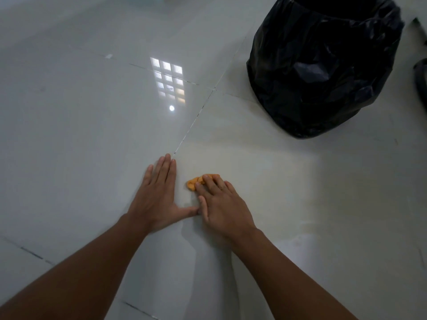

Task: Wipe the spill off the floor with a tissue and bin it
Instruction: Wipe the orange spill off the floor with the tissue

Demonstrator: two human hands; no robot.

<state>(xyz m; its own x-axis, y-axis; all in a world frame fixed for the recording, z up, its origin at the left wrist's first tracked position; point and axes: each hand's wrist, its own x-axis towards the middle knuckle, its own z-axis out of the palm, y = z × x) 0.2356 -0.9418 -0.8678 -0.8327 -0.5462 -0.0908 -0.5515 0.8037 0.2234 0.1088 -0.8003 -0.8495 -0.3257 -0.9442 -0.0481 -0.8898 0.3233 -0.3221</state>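
Nearest the camera, two bare forearms reach forward and down to the glossy pale-grey tiled floor (92,125). The left hand (157,199) lies flat on the tile, its fingers straight and close together with the thumb stretched out sideways until it meets the thumb of the right hand (221,204); it holds nothing and looks to be there as a prop, bearing weight so the other hand can work. The right hand presses down on a crumpled, orange-stained wad of tissue (196,181), its fingers slightly spread and laid over the wad rather than closed round it, which suits rubbing more than lifting. Most of the tissue is hidden beneath those fingertips; only its left and far edges poke out past the index and middle fingers, just right of the tile joint. No liquid is plainly visible around it, so the wiping is probably close to finished. Farther off, to the right, stands the round bin lined with a crinkled black plastic bag (323,72), well apart from the tissue.
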